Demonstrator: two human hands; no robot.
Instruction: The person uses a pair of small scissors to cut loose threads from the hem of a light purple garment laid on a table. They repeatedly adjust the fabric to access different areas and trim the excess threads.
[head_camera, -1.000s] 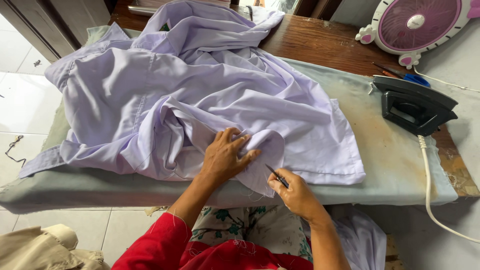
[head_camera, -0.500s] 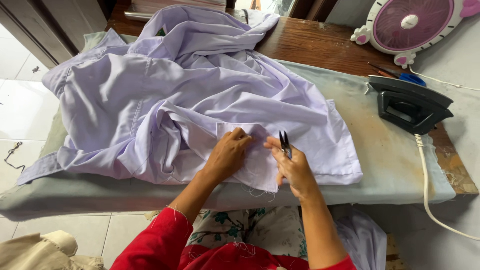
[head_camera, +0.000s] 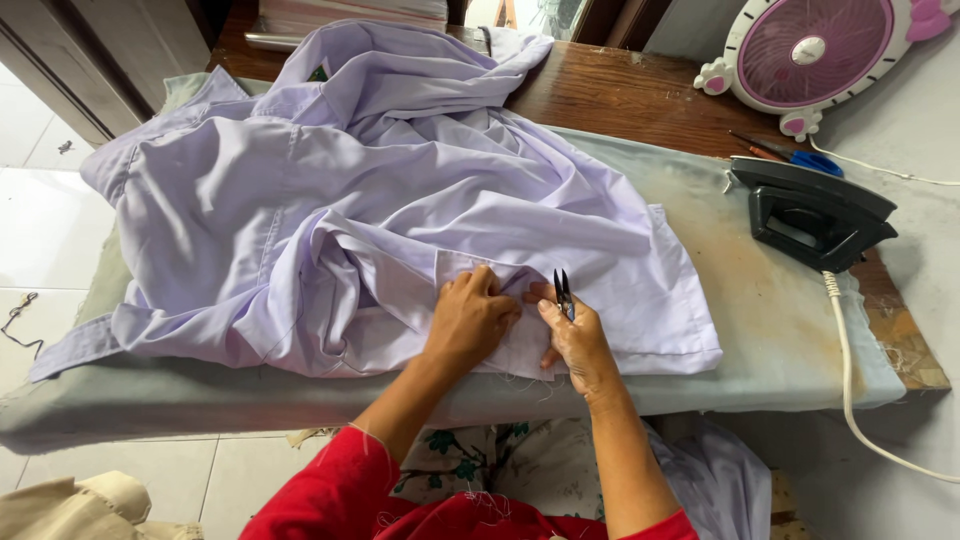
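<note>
- A padded ironing board (head_camera: 780, 340) with a stained grey-green cover fills the view, lying across a dark wooden table (head_camera: 620, 95).
- A crumpled lilac shirt (head_camera: 330, 200) is spread over most of the board, its lower hem reaching the near edge (the collar end lies towards the far left).
- A pink and white table fan (head_camera: 815, 50) stands at the far right, and a black iron (head_camera: 815, 215) rests on the board's right end, its white cord trailing off the edge.
- The left hand (head_camera: 470, 320) lies flat on the shirt near its hem, fingers together, pressing down a folded patch of cloth; a second ago it sat slightly further left.
- The right hand (head_camera: 575, 335) has come up from the board's edge and now touches the left hand on the same patch.
- Small black thread snips (head_camera: 563, 290) are gripped in the right hand, blades now pointing up and away from the cloth rather than low beside the hem, so the trimming looks paused while the hands smooth or check the seam.
</note>
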